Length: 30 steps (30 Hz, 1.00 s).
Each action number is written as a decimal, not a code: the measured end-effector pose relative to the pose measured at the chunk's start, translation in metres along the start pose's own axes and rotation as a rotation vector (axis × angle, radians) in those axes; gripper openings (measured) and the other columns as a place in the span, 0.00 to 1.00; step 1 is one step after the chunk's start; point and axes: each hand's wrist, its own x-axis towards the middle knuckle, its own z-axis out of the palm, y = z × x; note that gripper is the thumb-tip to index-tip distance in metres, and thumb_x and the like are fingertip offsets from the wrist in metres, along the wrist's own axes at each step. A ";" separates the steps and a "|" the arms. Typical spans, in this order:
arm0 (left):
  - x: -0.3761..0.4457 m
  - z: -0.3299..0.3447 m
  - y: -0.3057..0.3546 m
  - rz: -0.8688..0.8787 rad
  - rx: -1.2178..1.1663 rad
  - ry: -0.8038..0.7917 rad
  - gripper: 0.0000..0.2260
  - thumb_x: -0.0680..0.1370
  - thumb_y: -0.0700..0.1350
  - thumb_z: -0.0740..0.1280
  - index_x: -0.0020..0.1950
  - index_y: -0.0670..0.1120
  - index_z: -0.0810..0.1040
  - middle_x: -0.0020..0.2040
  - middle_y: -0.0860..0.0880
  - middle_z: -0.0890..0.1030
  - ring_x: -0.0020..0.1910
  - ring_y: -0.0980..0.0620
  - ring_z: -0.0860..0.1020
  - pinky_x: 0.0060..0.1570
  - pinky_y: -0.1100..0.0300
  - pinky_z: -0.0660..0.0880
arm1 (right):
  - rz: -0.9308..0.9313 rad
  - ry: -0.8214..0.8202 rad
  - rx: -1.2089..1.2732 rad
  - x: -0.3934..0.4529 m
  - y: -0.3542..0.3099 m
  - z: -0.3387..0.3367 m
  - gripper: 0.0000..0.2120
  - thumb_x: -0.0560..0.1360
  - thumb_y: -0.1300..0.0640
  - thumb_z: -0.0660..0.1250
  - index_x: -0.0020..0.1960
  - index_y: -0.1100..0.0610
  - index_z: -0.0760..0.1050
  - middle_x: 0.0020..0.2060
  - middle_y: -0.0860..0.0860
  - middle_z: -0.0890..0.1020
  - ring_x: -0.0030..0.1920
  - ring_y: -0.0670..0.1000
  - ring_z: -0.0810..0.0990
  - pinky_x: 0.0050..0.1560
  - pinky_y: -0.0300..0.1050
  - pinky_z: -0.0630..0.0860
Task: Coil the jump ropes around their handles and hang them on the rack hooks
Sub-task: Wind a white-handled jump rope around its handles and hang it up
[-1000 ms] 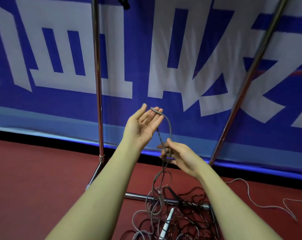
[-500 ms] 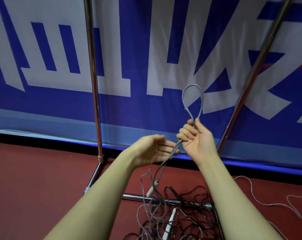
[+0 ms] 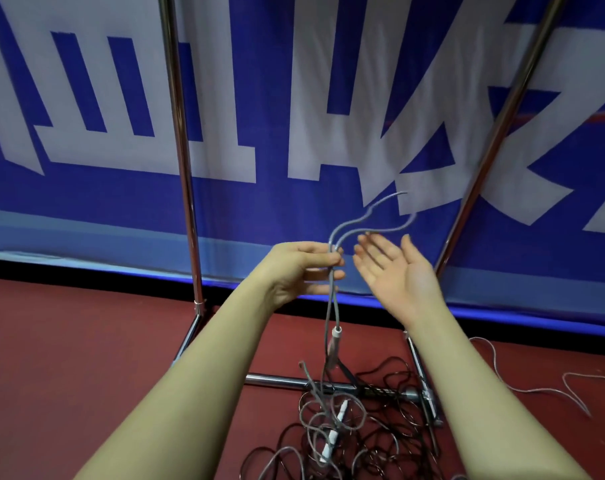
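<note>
— Where's the rope?
— My left hand (image 3: 304, 268) pinches the doubled grey jump rope (image 3: 332, 306); its handle (image 3: 335, 344) dangles above the tangled pile (image 3: 346, 438) by the rack (image 3: 186, 168).
— Your right?
— My right hand (image 3: 394, 271) is spread, palm up, holding nothing.

You are working under even, fairly bright indoor light that is leaving almost no hard shadows on the red floor (image 3: 69, 358). The chrome rack poles (image 3: 181, 150) are catching thin bright streaks of glare along their length. The wide lens is bending those poles outward toward the frame's edges. The loose end of the grey rope (image 3: 374, 216) is smearing with motion blur, and your right hand (image 3: 394, 271) is showing soft edges at the fingertips. The banner (image 3: 294, 98) is looking slightly soft overall.
</note>
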 end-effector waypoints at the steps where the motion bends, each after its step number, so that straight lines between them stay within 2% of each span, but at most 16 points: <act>1: 0.001 0.001 0.002 0.013 -0.091 0.033 0.03 0.76 0.34 0.67 0.46 0.41 0.79 0.35 0.48 0.83 0.34 0.52 0.83 0.37 0.56 0.82 | 0.044 -0.009 -0.065 -0.001 0.003 -0.003 0.23 0.82 0.46 0.52 0.53 0.63 0.77 0.47 0.57 0.83 0.51 0.54 0.80 0.51 0.49 0.80; 4: 0.004 0.002 0.006 0.037 -0.297 0.139 0.04 0.77 0.33 0.66 0.45 0.39 0.78 0.32 0.46 0.82 0.31 0.52 0.83 0.34 0.56 0.82 | 0.150 -0.034 -0.345 -0.003 0.014 -0.012 0.21 0.81 0.46 0.54 0.53 0.61 0.78 0.48 0.55 0.83 0.49 0.52 0.82 0.48 0.47 0.77; 7: 0.009 0.000 0.008 0.070 -0.386 0.272 0.05 0.77 0.32 0.66 0.41 0.38 0.76 0.28 0.46 0.80 0.29 0.51 0.83 0.31 0.56 0.81 | 0.192 -0.127 -0.577 -0.004 0.023 -0.012 0.18 0.79 0.48 0.58 0.54 0.61 0.78 0.48 0.56 0.84 0.48 0.54 0.82 0.52 0.46 0.76; 10: 0.013 -0.005 0.008 0.123 -0.441 0.370 0.05 0.75 0.32 0.68 0.42 0.38 0.75 0.30 0.45 0.80 0.31 0.50 0.83 0.29 0.57 0.80 | 0.143 -0.269 -0.708 -0.009 0.030 -0.005 0.14 0.71 0.52 0.66 0.52 0.60 0.79 0.41 0.52 0.84 0.43 0.51 0.81 0.52 0.45 0.75; 13: 0.016 -0.010 0.006 0.168 -0.490 0.415 0.04 0.75 0.31 0.68 0.45 0.38 0.75 0.34 0.45 0.80 0.31 0.50 0.83 0.31 0.56 0.81 | 0.068 -0.336 -0.727 -0.011 0.036 0.006 0.12 0.66 0.58 0.74 0.49 0.58 0.80 0.34 0.49 0.79 0.36 0.48 0.77 0.44 0.41 0.75; 15: 0.016 -0.014 0.006 0.183 -0.493 0.427 0.06 0.76 0.32 0.68 0.51 0.38 0.76 0.36 0.44 0.80 0.32 0.51 0.83 0.33 0.57 0.82 | 0.016 -0.311 -0.688 -0.010 0.040 0.013 0.13 0.66 0.64 0.74 0.50 0.60 0.79 0.31 0.49 0.75 0.30 0.47 0.73 0.37 0.39 0.73; 17: 0.015 -0.018 0.008 0.198 -0.479 0.418 0.08 0.76 0.33 0.68 0.54 0.38 0.76 0.35 0.44 0.82 0.33 0.51 0.83 0.33 0.58 0.81 | -0.091 -0.224 -0.699 -0.008 0.043 0.018 0.11 0.71 0.69 0.71 0.51 0.60 0.76 0.29 0.49 0.73 0.27 0.47 0.67 0.31 0.38 0.68; 20: 0.013 -0.020 0.010 0.217 -0.438 0.405 0.07 0.76 0.33 0.69 0.52 0.38 0.77 0.31 0.46 0.82 0.32 0.50 0.83 0.33 0.59 0.80 | -0.226 -0.114 -0.725 -0.002 0.044 0.017 0.05 0.76 0.68 0.66 0.47 0.59 0.76 0.29 0.51 0.70 0.25 0.46 0.65 0.29 0.38 0.66; 24: 0.012 -0.018 0.008 0.233 -0.395 0.372 0.02 0.76 0.34 0.69 0.46 0.40 0.79 0.33 0.46 0.81 0.34 0.52 0.83 0.35 0.60 0.80 | -0.251 -0.048 -0.747 0.000 0.041 0.013 0.07 0.78 0.62 0.65 0.44 0.60 0.81 0.26 0.50 0.73 0.27 0.46 0.69 0.31 0.38 0.69; 26: 0.012 -0.018 0.007 0.230 -0.406 0.358 0.02 0.77 0.35 0.68 0.46 0.41 0.79 0.33 0.47 0.82 0.35 0.52 0.83 0.36 0.60 0.80 | -0.230 -0.071 -0.721 -0.001 0.040 0.013 0.09 0.78 0.61 0.65 0.43 0.58 0.82 0.29 0.49 0.78 0.31 0.46 0.75 0.36 0.37 0.74; 28: 0.012 -0.018 0.007 0.231 -0.409 0.358 0.02 0.77 0.36 0.68 0.45 0.42 0.78 0.33 0.47 0.82 0.34 0.52 0.83 0.38 0.59 0.81 | -0.253 -0.040 -0.818 0.001 0.037 0.010 0.07 0.77 0.61 0.66 0.45 0.55 0.83 0.36 0.46 0.83 0.39 0.41 0.80 0.44 0.34 0.75; 30: 0.011 -0.017 0.007 0.235 -0.375 0.356 0.02 0.78 0.36 0.68 0.45 0.41 0.78 0.34 0.45 0.82 0.34 0.52 0.83 0.41 0.58 0.81 | -0.289 0.027 -0.864 0.003 0.033 0.007 0.07 0.78 0.59 0.65 0.47 0.56 0.83 0.37 0.42 0.82 0.40 0.40 0.79 0.44 0.32 0.74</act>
